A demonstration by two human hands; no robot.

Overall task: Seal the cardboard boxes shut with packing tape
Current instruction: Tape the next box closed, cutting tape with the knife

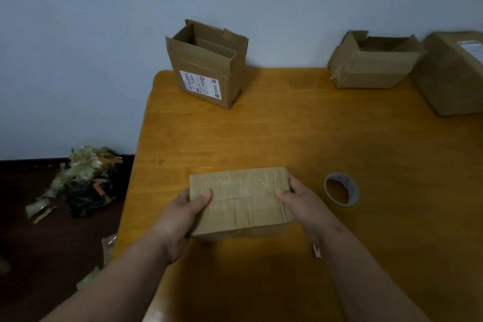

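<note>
Head view: litter (78, 180) at nine o'clock on the floor. Left hand (180, 217) and right hand (300, 201) grip the taped box (240, 198) by its ends, at six o'clock on the table (287, 128); tape roll (341, 188) just right; open boxes (206, 63) at twelve.

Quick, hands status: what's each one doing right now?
Left hand: grips the left end of the closed box.
Right hand: grips the same box's right end.

The closed taped cardboard box (240, 201) sits between both hands; the clear packing-tape roll (341, 189) lies just right of the right hand (300, 200); open cardboard boxes (207, 65) stand beyond.
</note>
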